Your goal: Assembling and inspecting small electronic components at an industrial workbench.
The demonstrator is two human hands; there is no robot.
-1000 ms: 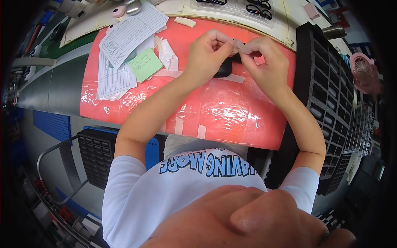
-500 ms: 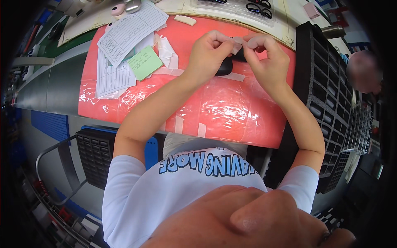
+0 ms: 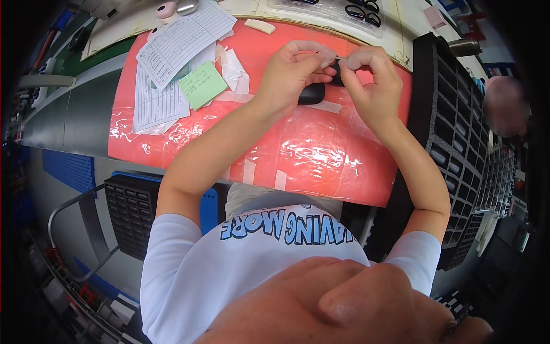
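Over the far part of the red mat [image 3: 240,149], my left hand [image 3: 295,74] and my right hand [image 3: 375,83] meet with thumbs and forefingers pinched. Pale covers sit on some of the fingertips. A tiny pale sliver [image 3: 341,58] shows between the two pinches, too small to name. Just under my left hand lies a rounded black case [image 3: 312,94]. Another black piece [image 3: 337,75] is partly hidden between my hands.
Printed sheets [image 3: 177,49], a green note pad [image 3: 201,85] and crumpled white tissue [image 3: 234,69] lie to the left. A black compartment tray [image 3: 452,126] stands along the right side. Black-handled tools [image 3: 364,12] rest at the back; another person [image 3: 507,106] is at far right.
The translucent scrap seen between my fingertips no longer shows plainly. My left fingers have curled in and turned, and the fingertips have shifted slightly. The black pieces stay put.
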